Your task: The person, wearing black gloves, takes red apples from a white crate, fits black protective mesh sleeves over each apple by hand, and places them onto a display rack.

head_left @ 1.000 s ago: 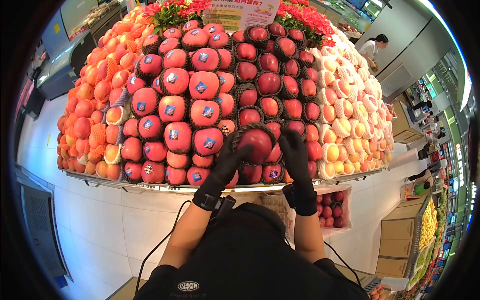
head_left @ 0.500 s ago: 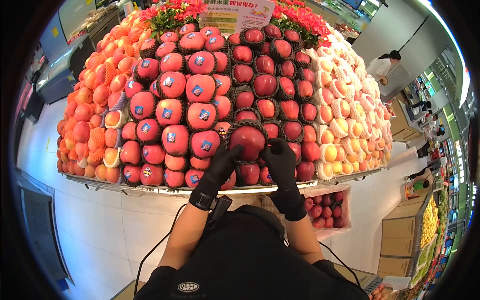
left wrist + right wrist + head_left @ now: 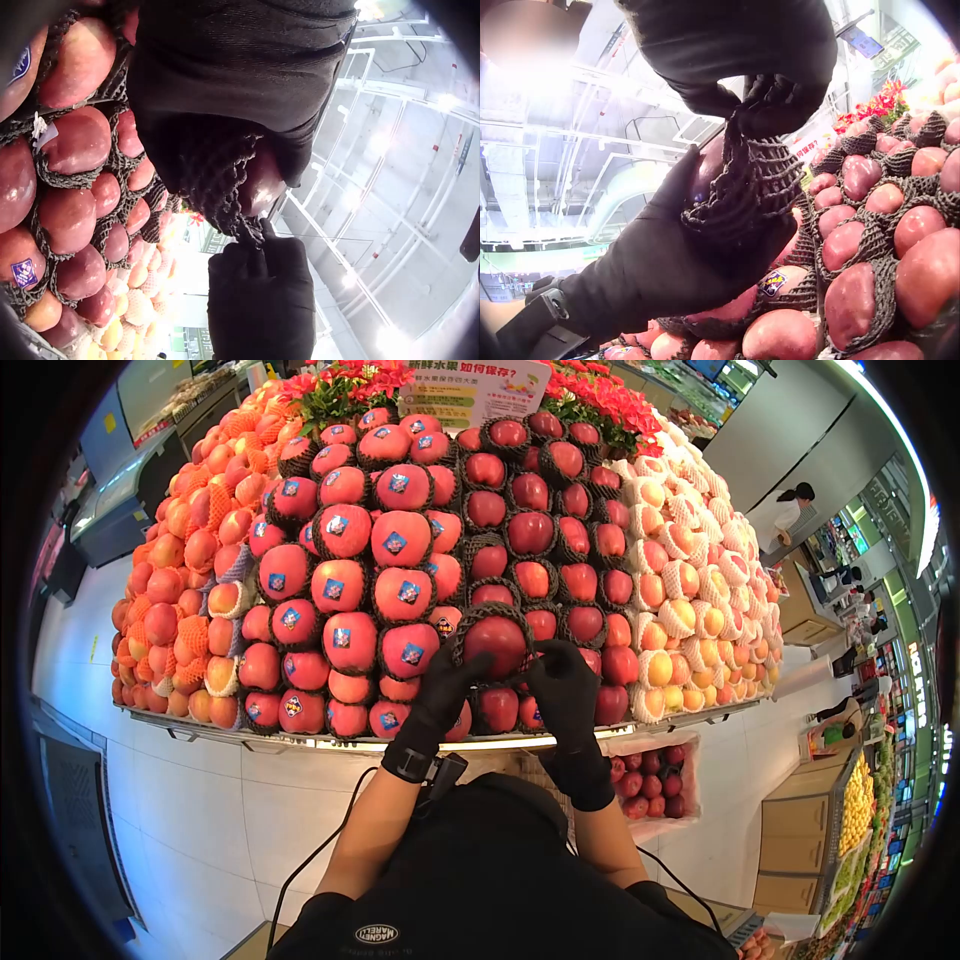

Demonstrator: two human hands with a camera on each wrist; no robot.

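A dark red apple [image 3: 496,643] in a black foam net is held up in front of the fruit display. My black-gloved left hand [image 3: 440,692] grips it from the left and below, thumb across its front in the head view. The right hand [image 3: 566,695], gloved too, pinches the edge of the net [image 3: 774,176] between thumb and forefinger at the apple's right side. In the left wrist view, part of the apple's bare skin [image 3: 262,180] shows beyond the net's rim. The left palm hides the rest.
Netted red apples [image 3: 531,532] and larger stickered apples [image 3: 403,592] are stacked behind the hands. Orange-netted fruit [image 3: 165,625] lies at left, white-netted fruit [image 3: 680,615] at right. Below the display edge stands a box of apples [image 3: 652,785]. A person [image 3: 785,515] is at back right.
The apple and both hands have shifted left in the head view. My right hand, earlier beside the apple with fingers apart, has come in and pinches the net's edge.
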